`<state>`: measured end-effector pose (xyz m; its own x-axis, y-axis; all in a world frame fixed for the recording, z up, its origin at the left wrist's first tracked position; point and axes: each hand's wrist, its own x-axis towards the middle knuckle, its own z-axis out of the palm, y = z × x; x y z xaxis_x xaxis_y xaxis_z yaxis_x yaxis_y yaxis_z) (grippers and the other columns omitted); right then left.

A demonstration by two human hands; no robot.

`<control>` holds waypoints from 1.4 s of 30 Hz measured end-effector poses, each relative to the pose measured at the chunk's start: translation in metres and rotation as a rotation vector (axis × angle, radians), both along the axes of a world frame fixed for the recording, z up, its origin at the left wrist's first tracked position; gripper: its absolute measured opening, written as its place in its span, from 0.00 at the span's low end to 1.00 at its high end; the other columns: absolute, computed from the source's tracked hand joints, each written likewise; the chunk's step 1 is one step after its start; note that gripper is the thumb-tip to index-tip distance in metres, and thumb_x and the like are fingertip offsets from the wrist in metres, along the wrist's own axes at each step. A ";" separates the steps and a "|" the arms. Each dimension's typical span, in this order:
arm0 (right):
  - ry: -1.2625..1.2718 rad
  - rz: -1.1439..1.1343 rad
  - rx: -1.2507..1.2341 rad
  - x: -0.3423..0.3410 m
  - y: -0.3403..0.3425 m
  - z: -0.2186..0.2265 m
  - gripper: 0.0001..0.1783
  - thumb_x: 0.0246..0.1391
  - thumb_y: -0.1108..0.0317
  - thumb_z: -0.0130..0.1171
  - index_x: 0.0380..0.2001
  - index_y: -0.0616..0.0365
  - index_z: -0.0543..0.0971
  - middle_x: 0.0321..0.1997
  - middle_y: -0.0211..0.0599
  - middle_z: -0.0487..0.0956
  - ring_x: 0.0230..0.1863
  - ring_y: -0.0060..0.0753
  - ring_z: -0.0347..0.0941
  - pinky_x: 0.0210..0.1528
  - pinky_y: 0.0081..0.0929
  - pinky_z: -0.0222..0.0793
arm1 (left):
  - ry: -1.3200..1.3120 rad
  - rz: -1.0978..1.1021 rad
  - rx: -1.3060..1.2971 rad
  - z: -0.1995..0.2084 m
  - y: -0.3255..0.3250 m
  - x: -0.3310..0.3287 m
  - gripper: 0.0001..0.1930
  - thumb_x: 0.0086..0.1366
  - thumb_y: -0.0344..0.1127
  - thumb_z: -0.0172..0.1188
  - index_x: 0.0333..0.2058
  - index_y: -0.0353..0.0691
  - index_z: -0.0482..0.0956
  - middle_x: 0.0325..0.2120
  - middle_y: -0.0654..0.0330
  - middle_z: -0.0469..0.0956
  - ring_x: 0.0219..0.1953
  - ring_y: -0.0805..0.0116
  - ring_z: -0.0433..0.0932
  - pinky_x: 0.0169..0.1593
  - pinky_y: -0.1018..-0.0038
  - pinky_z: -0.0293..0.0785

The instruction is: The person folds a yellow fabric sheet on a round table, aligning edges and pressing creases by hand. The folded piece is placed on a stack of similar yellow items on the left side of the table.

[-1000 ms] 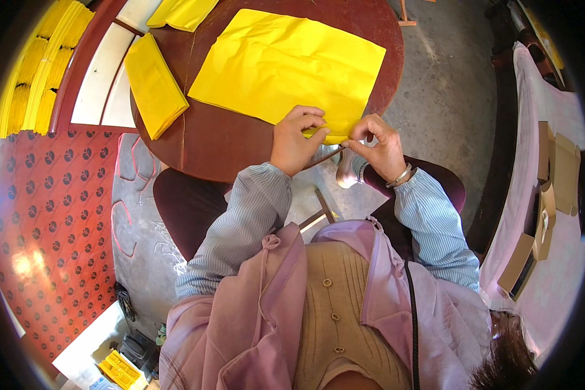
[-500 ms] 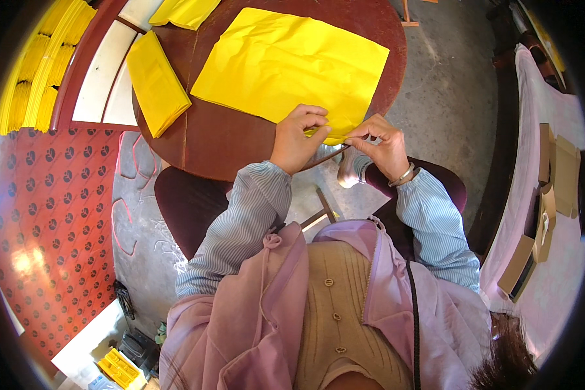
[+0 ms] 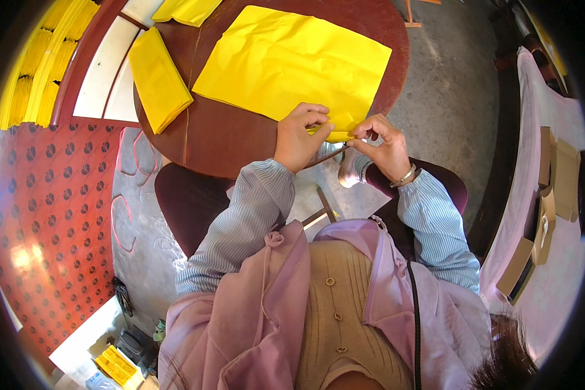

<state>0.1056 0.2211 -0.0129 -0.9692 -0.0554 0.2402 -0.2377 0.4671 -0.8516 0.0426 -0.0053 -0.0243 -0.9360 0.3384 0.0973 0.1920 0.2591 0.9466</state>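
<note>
A large, creased yellow paper sheet (image 3: 292,62) lies spread over the round red-brown table (image 3: 231,144). At its near corner, the edge is turned up in a narrow fold. My left hand (image 3: 299,134) is closed with its fingers curled at that fold, thumb pointing right, pinching the paper. Just to its right, my right hand (image 3: 382,144) pinches the corner between thumb and index finger. A thin dark strip runs below the fingertips; whether it is the table's rim or something separate, I cannot tell.
On the table's left lies a folded yellow paper stack (image 3: 159,81), with another yellow piece (image 3: 187,10) behind it. Yellow bundles (image 3: 42,65) fill the far left. Opened cardboard boxes (image 3: 545,214) lie on a pale cloth at right. A red patterned board (image 3: 52,227) is at left.
Both hands stay at the near corner. The turned-up strip of yellow paper between them now shows a little more clearly, and the right fingertips have shifted slightly to the right.
</note>
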 end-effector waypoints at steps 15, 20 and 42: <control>-0.006 0.028 0.017 -0.003 0.003 0.000 0.06 0.52 0.74 0.79 0.32 0.59 0.89 0.33 0.35 0.86 0.35 0.34 0.80 0.41 0.32 0.73 | -0.051 -0.012 0.052 -0.003 -0.001 -0.001 0.08 0.65 0.30 0.73 0.38 0.31 0.88 0.49 0.54 0.86 0.46 0.62 0.87 0.52 0.71 0.83; -0.024 0.051 0.023 -0.008 0.007 0.010 0.07 0.52 0.73 0.79 0.33 0.59 0.88 0.32 0.34 0.85 0.36 0.31 0.80 0.40 0.30 0.73 | 0.071 0.003 -0.038 -0.002 0.001 0.002 0.07 0.66 0.29 0.73 0.39 0.33 0.88 0.48 0.52 0.86 0.49 0.60 0.87 0.51 0.72 0.82; -0.118 -0.437 1.016 -0.408 0.138 -0.005 0.36 0.62 0.47 0.70 0.68 0.50 0.76 0.63 0.47 0.81 0.63 0.55 0.77 0.66 0.51 0.69 | 0.077 -0.004 -0.034 0.015 0.002 0.006 0.05 0.62 0.24 0.72 0.36 0.30 0.86 0.47 0.48 0.86 0.44 0.56 0.88 0.47 0.69 0.84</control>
